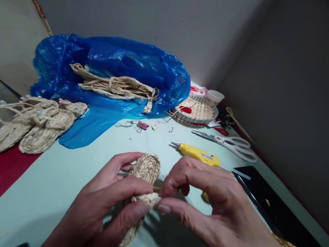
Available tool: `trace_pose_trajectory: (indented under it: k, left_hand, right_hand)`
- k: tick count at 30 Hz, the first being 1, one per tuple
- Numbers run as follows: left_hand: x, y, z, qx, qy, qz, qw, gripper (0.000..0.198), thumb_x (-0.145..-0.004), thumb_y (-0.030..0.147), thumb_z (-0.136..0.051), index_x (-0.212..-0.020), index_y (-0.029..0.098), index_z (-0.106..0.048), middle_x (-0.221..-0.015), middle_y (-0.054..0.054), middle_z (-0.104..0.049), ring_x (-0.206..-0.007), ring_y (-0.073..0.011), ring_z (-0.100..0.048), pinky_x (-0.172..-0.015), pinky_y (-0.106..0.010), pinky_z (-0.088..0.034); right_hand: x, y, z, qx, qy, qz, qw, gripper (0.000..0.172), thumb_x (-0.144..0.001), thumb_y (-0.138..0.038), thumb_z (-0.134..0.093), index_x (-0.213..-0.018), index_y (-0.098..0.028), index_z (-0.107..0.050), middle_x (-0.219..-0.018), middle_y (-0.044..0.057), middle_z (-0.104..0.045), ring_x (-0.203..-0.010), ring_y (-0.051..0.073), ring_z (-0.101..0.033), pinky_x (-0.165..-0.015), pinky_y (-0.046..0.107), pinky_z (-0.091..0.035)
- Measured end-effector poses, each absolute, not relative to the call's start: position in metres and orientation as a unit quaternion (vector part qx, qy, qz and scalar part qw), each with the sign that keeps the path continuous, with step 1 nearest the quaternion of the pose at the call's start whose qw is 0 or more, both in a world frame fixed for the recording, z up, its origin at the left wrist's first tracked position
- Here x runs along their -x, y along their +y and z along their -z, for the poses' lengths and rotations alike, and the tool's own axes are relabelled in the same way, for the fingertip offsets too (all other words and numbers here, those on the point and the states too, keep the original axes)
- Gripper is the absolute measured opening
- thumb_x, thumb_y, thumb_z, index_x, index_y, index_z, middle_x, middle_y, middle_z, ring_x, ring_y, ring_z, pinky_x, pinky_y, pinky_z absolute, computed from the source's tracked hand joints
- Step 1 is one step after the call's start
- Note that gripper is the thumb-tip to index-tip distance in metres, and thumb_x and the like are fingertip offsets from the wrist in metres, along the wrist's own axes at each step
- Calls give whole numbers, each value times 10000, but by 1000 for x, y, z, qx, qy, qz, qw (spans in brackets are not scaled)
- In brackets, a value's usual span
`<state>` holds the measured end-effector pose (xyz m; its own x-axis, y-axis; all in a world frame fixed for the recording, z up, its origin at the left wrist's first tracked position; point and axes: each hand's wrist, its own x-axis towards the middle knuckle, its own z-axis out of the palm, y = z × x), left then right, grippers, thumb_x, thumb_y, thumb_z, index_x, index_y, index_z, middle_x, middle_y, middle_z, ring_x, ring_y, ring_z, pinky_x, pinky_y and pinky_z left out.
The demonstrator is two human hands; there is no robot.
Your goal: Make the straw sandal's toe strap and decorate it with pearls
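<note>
A small woven straw slipper (147, 168) is held over the pale green tabletop, its sole tilted up. My left hand (111, 205) grips it, with the thumb and a finger pinching a pale braided strap across its middle. My right hand (207, 203) is closed at the strap's right end, thumb and index finger pinched on the tip. Just beyond the right hand lies a yellow glue gun (198, 153), its nozzle pointing left. A pair of scissors with white handles (226, 143) rests to the right of it.
A blue plastic bag (136, 57) with a bundle of dried straw (116, 87) lies at the back. Beaded woven slippers (41, 129) sit at the left. A round basket (202, 109), small clips and a black flat tray-like object (275, 206) are at the right.
</note>
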<state>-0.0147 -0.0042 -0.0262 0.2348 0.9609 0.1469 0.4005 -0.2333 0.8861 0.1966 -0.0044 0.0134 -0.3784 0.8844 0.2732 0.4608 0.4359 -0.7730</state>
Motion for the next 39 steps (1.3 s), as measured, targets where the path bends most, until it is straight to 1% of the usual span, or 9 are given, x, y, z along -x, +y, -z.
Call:
trace_pose_trajectory:
  k: [5,11,18,21,25,28,31,35,39]
  left_hand:
    - [14,-3,26,-672,504,-360,405,178,-873,485,-667,-838,436,-834,-1340,97,-642,-1279,-226,-608,-974,-123,-459]
    - [14,1,26,-677,507,-350,403,195,-867,475,-656,-841,427,-843,-1341,91,-651,-1292,-230,-602,-994,-131,-463]
    - [12,1,25,-669,505,-353,415,183,-858,418,-651,-833,417,-833,-1336,99,-638,-1309,-209,-591,-978,-139,-476]
    - [13,3,24,-659,491,-356,444,173,-859,427,-663,-822,399,-830,-1327,91,-644,-1341,-229,-574,-978,-143,-475]
    - [19,9,26,-637,463,-350,507,165,-888,429,-678,-876,387,-837,-1380,69,-658,-1434,-260,-485,-1062,-203,-456]
    - [23,12,28,-580,436,-354,590,142,-896,416,-709,-889,367,-842,-1447,49,-643,-1468,-258,-457,-1101,-246,-454]
    - [22,12,27,-513,428,-383,638,128,-868,423,-751,-862,333,-843,-1430,15,-673,-1489,-262,-441,-1121,-270,-447]
    - [18,11,22,-494,425,-395,648,184,-844,491,-768,-890,329,-842,-1406,1,-697,-1435,-280,-516,-1108,-273,-462]
    - [21,15,22,-491,466,-428,599,258,-921,465,-686,-1140,372,-784,-1363,5,-710,-1340,-256,-596,-1037,-246,-509]
  right_hand:
    - [-195,-3,-13,463,-729,-369,344,124,-896,-232,-759,-791,-226,-695,-760,-55,-677,-707,105,-622,-657,250,-465]
    - [-190,-4,-13,482,-707,-382,349,118,-848,-179,-722,-738,-217,-702,-679,-63,-672,-601,83,-570,-579,209,-445]
    - [-186,-3,-14,534,-632,-469,310,78,-787,-218,-695,-717,-191,-716,-624,-43,-644,-546,85,-528,-514,186,-433]
    - [-187,-1,-12,523,-622,-485,322,123,-805,-243,-682,-699,-188,-710,-602,-42,-611,-542,88,-510,-497,186,-419]
    - [-193,3,-11,488,-647,-455,371,158,-884,-266,-686,-751,-203,-742,-665,-37,-666,-622,101,-564,-579,200,-458]
    - [-200,4,-10,453,-705,-388,384,118,-949,-236,-655,-943,-262,-770,-837,-41,-730,-739,108,-623,-674,220,-486]
    - [-205,2,-7,417,-756,-355,358,148,-1003,-250,-619,-1076,-306,-735,-968,-34,-707,-877,119,-657,-777,250,-510]
    - [-203,2,2,405,-760,-371,349,88,-1011,-295,-633,-1001,-268,-716,-951,-18,-678,-905,136,-663,-808,274,-509]
    - [-197,5,10,408,-734,-385,383,82,-989,-265,-656,-943,-250,-722,-892,-16,-671,-810,129,-629,-712,246,-499]
